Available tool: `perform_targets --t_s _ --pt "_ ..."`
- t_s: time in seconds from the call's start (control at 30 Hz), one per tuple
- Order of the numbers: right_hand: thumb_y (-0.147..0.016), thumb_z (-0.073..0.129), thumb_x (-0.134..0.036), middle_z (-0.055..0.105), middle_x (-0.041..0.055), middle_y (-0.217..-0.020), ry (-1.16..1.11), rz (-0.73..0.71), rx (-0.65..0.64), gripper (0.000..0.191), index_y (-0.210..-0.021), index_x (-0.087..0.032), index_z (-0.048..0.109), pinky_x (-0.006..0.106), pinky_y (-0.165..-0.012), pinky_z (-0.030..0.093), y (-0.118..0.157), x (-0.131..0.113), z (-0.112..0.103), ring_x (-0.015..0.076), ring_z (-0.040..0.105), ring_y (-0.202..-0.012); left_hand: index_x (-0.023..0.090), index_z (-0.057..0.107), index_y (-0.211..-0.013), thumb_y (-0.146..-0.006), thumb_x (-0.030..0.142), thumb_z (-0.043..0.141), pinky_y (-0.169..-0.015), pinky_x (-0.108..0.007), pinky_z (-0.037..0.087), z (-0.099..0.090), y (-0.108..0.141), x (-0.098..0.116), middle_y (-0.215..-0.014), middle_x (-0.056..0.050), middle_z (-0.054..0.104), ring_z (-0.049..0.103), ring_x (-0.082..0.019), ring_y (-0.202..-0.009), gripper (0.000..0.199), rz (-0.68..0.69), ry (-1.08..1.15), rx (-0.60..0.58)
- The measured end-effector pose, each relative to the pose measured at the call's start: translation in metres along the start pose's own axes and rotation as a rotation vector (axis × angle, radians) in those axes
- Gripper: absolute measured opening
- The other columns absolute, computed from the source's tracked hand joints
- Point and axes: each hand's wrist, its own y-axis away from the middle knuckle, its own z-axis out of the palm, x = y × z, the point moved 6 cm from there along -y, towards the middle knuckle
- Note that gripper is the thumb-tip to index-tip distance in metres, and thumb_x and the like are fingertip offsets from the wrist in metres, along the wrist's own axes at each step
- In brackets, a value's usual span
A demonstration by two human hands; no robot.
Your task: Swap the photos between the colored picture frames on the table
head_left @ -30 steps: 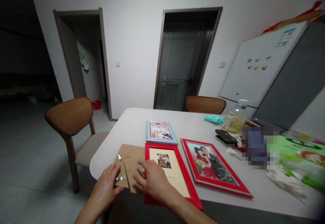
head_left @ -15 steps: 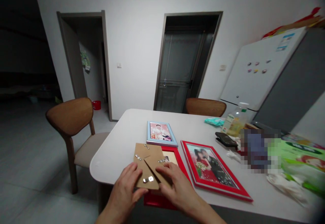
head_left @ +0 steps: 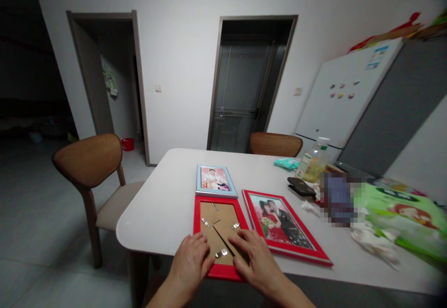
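Observation:
A brown backing board (head_left: pixel 216 233) with metal clips and a slit-edged flap lies within a red photo frame (head_left: pixel 197 215), which is face down near the table's front edge. My left hand (head_left: pixel 192 257) is closed at the board's left side, its fingers bent over the frame edge and its thumb near the bottom. On the right side, my right hand (head_left: pixel 257 257) grips the board with fingers and thumb near the flap. Whether the board sits fully flush is hard to tell. Just beyond lies a light blue framed photo (head_left: pixel 215 180); a larger red framed photo (head_left: pixel 282 224) lies to the right.
On the white table (head_left: pixel 164 205) at right are a bottle (head_left: pixel 312 161), a black wallet-like item (head_left: pixel 300 187), crumpled tissues (head_left: pixel 375 242), a teal packet (head_left: pixel 286 163) and a green tissue pack (head_left: pixel 401 215). Wooden chairs stand at left (head_left: pixel 91 163) and behind.
The backing board has gone down and is now inside the red frame, with both hands still at its sides. The view has shifted slightly.

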Motion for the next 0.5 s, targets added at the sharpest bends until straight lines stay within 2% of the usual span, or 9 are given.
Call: perform_targets --t_s 0.07,0.17,0.27,0.37,0.5 --pt "-0.068 0.048 -0.027 0.052 0.008 -0.103 0.015 -0.023 0.005 0.033 -0.1 -0.024 0.058 0.037 -0.083 0.034 0.002 0.0 0.0 0.0219 0.046 -0.095 0.018 0.058 -0.09 -0.073 0.022 0.055 -0.094 -0.045 0.032 -0.002 0.003 0.001 -0.11 -0.009 0.057 0.045 -0.025 -0.109 0.018 -0.012 0.016 -0.006" --pt "-0.073 0.046 -0.031 0.051 0.0082 -0.105 0.014 -0.049 -0.007 0.032 -0.101 -0.023 0.057 0.035 -0.083 0.034 0.002 0.001 0.0 0.0211 0.045 -0.096 0.017 0.055 -0.098 -0.066 0.033 0.063 -0.096 -0.048 0.027 -0.001 0.007 0.001 -0.117 -0.011 0.052 0.041 -0.027 -0.113 0.037 -0.021 0.041 -0.03" --pt "-0.077 0.04 -0.03 0.05 0.0084 -0.105 0.031 -0.018 0.017 0.03 -0.101 -0.021 0.057 0.033 -0.083 0.033 -0.008 0.007 -0.003 0.0193 0.044 -0.096 0.016 0.054 -0.1 -0.059 0.037 0.068 -0.098 -0.049 0.024 0.002 0.007 0.0 -0.122 -0.013 0.048 0.037 -0.028 -0.116 0.048 -0.016 0.047 -0.07" --pt "-0.079 0.037 -0.027 0.051 0.0087 -0.101 0.129 0.057 0.061 0.028 -0.093 -0.018 0.059 0.032 -0.082 0.032 -0.022 0.016 -0.005 0.0192 0.044 -0.093 0.014 0.054 -0.098 -0.056 0.037 0.07 -0.097 -0.045 0.027 0.004 0.004 -0.002 -0.121 -0.014 0.048 0.038 -0.028 -0.115 0.05 -0.027 0.046 -0.071" --pt "-0.078 0.037 -0.024 0.051 0.0088 -0.09 0.221 0.092 0.032 0.025 -0.08 -0.015 0.061 0.03 -0.079 0.032 -0.033 0.021 -0.001 0.0186 0.045 -0.086 0.014 0.053 -0.101 -0.053 0.039 0.071 -0.096 -0.041 0.031 0.007 0.001 -0.004 -0.12 -0.015 0.048 0.039 -0.028 -0.115 0.057 -0.063 0.051 -0.062"
